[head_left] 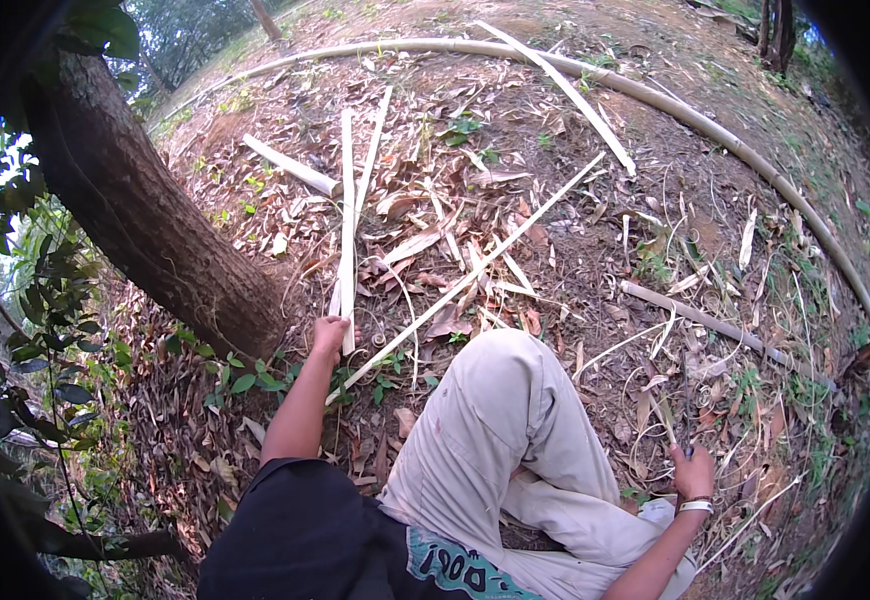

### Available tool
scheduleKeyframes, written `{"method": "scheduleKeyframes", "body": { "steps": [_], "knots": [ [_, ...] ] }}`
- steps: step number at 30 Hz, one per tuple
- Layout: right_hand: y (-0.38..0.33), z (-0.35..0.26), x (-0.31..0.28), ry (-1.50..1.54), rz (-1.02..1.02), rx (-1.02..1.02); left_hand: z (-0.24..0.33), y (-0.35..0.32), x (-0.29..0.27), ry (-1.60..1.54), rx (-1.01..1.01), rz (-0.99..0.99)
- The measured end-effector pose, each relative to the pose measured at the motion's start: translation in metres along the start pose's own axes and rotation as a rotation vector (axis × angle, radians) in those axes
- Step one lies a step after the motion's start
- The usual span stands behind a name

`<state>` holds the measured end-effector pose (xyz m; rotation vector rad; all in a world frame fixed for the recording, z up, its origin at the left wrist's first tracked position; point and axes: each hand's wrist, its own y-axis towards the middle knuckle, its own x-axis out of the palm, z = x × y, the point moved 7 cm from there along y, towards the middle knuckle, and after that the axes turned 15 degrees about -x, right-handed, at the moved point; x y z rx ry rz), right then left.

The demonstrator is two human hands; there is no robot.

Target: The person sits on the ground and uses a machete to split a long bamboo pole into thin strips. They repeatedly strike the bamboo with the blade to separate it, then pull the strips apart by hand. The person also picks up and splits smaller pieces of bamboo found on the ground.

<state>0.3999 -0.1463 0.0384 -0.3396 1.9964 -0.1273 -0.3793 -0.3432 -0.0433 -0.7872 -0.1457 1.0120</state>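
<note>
My left hand (331, 334) is closed at the lower end of a pale split bamboo strip (347, 230) that points away from me over the leaf litter. A second pale strip (370, 165) lies beside it, crossing at a narrow angle. To the right of that hand a long thin bamboo strip (475, 272) runs slantwise across the ground. My right hand (693, 474), low at the right beside my bent leg, is closed round a dark handle; a thin dark blade, seemingly a knife (686, 400), extends from it. Fine detail of the blade is lost against the litter.
At the left leans a thick tree trunk (145, 200). One long bamboo pole (695, 118) arcs across the far ground and down the right. A shorter pole piece (725, 328) lies at the right, another split piece (290, 165) at the upper left, and a flat strip (565, 92) farther off.
</note>
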Motion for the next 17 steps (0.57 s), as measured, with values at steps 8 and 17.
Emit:
{"method": "scheduleKeyframes", "body": {
  "steps": [8, 17],
  "knots": [
    [-0.004, -0.016, -0.004, 0.036, -0.009, 0.053, -0.007, -0.001, -0.006, -0.086, -0.085, -0.017],
    [0.006, 0.020, 0.013, -0.093, 0.048, -0.111, -0.021, 0.017, -0.005, -0.273, -0.152, -0.210]
  ]
}}
